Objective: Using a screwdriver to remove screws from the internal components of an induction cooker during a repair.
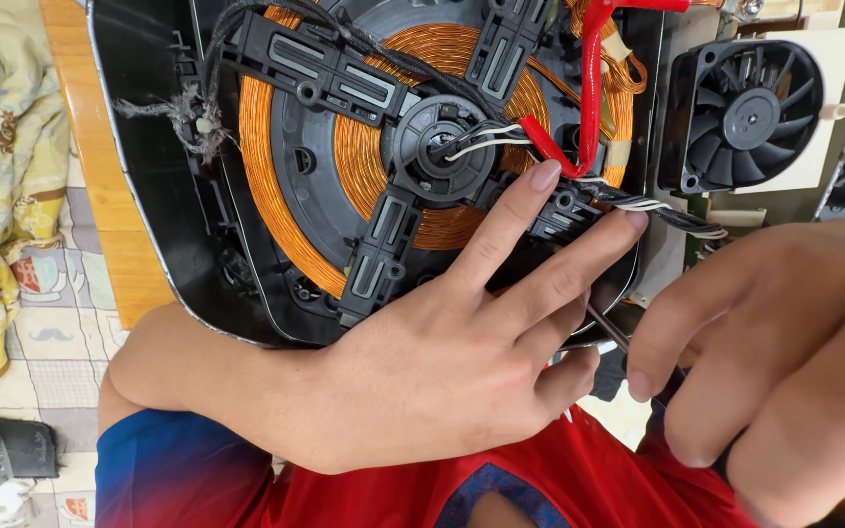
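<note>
hazard: the left hand (442, 362) lies flat and open on the coil assembly (383, 147) of the opened cooker housing (139, 186), index and middle fingers spread, holding nothing; the fingertips press beside the thin white and grey wires (657, 207) and the red sleeved lead (589, 88); a slip of that hand would likely drag these leads or chafe the copper winding; the frayed black braid (183, 112) at the upper left appears already worn and could snag.

hazard: the right hand (784, 372) is closed around a slim tool, seemingly a screwdriver (610, 330); only a short length of its dark shaft shows, and the tip is hidden under the left fingers; if the tip skates off its seat, it could strike the left fingers or the winding; the cause would be side load on a tip that cannot be seen.

position: the coil assembly lies directly under the left hand, touching palm and fingers; the screwdriver shaft runs from the right hand up-left toward the lower right edge of the coil; the black cooling fan (747, 108) sits above the right hand, apart from it.
</note>
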